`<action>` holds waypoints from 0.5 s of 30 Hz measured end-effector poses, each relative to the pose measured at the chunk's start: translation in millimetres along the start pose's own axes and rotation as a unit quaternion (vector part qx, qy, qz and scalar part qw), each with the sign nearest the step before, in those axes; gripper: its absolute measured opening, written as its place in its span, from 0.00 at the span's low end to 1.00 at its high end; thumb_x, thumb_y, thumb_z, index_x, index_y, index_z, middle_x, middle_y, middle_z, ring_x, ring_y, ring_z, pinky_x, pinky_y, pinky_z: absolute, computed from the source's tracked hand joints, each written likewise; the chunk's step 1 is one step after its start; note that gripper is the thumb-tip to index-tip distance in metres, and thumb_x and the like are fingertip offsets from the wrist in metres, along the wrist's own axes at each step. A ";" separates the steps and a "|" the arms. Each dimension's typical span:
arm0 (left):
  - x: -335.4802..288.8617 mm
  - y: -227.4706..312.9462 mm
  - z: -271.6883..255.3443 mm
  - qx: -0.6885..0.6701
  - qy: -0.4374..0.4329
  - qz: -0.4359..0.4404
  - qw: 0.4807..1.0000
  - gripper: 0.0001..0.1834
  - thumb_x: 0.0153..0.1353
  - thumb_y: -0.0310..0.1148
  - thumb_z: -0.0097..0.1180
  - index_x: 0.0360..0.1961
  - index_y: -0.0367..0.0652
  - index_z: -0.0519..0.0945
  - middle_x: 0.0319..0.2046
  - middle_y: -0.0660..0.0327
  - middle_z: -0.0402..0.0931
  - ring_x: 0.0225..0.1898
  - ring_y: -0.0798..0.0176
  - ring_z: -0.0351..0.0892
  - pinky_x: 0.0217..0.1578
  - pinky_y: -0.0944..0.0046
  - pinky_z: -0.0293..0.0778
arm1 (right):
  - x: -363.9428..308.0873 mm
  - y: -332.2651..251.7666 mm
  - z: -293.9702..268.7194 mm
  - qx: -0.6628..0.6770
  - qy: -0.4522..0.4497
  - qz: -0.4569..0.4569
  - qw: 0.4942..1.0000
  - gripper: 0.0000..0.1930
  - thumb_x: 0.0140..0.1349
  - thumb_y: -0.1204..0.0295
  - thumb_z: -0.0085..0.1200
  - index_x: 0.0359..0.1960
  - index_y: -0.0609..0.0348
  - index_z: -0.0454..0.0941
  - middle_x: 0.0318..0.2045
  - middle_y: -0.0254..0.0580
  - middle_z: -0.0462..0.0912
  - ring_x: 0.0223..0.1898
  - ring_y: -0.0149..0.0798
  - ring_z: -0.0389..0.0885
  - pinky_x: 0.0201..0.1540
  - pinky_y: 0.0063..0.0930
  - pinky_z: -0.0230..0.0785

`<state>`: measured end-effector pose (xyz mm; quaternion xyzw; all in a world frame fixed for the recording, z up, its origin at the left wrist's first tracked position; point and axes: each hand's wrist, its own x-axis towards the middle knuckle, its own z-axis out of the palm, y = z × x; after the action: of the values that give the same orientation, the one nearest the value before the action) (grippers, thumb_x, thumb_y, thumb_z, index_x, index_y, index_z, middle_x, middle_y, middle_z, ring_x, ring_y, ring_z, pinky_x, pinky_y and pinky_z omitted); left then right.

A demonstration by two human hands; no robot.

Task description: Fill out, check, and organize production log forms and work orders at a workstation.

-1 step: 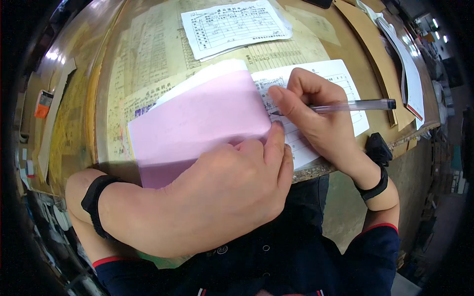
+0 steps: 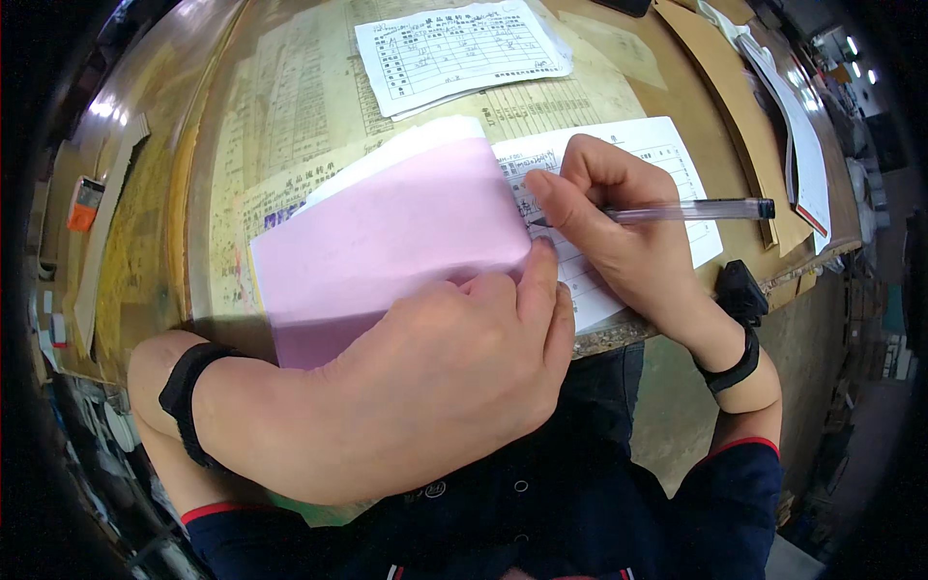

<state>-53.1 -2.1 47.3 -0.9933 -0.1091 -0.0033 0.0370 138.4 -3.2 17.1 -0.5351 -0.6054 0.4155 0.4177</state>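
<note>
My right hand is closed in a writing grip around a clear-barrelled pen with a dark end cap. The pen's tip is at the handwritten entries of a white printed form. A pink sheet, turned back to the left, covers part of that form, with white paper showing along its far edge. Across the pink sheet's near right part lies my left hand, its fingers bent and holding the sheet back. Those fingertips rest on the form close to the pen tip; my left thumb is hidden.
Another stack of filled-in white forms lies farther back. Yellowed printed sheets cover the tabletop. At the left are an orange and black object and a cardboard strip. Brown cardboard and white papers lie at the right.
The pen's rear end has dipped very slightly. Both hands and the papers stay in the same place.
</note>
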 end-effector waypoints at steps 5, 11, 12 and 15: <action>-0.2 -1.3 1.7 -0.018 0.016 0.004 1.000 0.20 0.49 0.31 0.54 0.43 0.32 0.79 0.47 0.42 0.74 0.30 0.64 0.77 0.23 0.72 0.74 | -0.4 3.7 -0.6 0.019 -0.017 0.002 1.000 0.18 0.64 0.72 0.58 0.19 0.56 0.63 0.18 0.22 0.62 0.23 0.17 0.55 0.24 0.16 0.47; -1.0 -0.9 1.5 -0.019 0.020 0.004 1.000 0.19 0.50 0.31 0.54 0.42 0.32 0.79 0.47 0.42 0.75 0.30 0.64 0.76 0.22 0.71 0.73 | 0.5 -0.1 -1.0 -0.033 -0.005 -0.004 0.999 0.18 0.64 0.72 0.58 0.19 0.56 0.63 0.18 0.22 0.63 0.23 0.17 0.57 0.24 0.16 0.48; -1.2 -0.8 1.4 -0.019 0.020 0.005 1.000 0.19 0.50 0.31 0.54 0.42 0.32 0.79 0.47 0.42 0.75 0.30 0.64 0.76 0.22 0.71 0.73 | -0.2 0.1 -0.5 -0.028 -0.002 -0.007 1.000 0.18 0.64 0.72 0.57 0.19 0.58 0.63 0.17 0.23 0.63 0.23 0.17 0.56 0.24 0.17 0.48; -1.4 -1.3 1.0 -0.014 0.017 0.009 1.000 0.19 0.50 0.31 0.54 0.43 0.31 0.79 0.47 0.41 0.75 0.30 0.64 0.76 0.22 0.71 0.73 | -1.6 1.5 0.3 -0.016 0.000 -0.010 1.000 0.17 0.64 0.71 0.57 0.20 0.61 0.64 0.16 0.24 0.61 0.23 0.19 0.55 0.23 0.19 0.49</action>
<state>-54.8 -1.1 46.4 -0.9945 -0.0995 -0.0211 0.0249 138.7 -4.7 15.5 -0.5355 -0.6173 0.4014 0.4137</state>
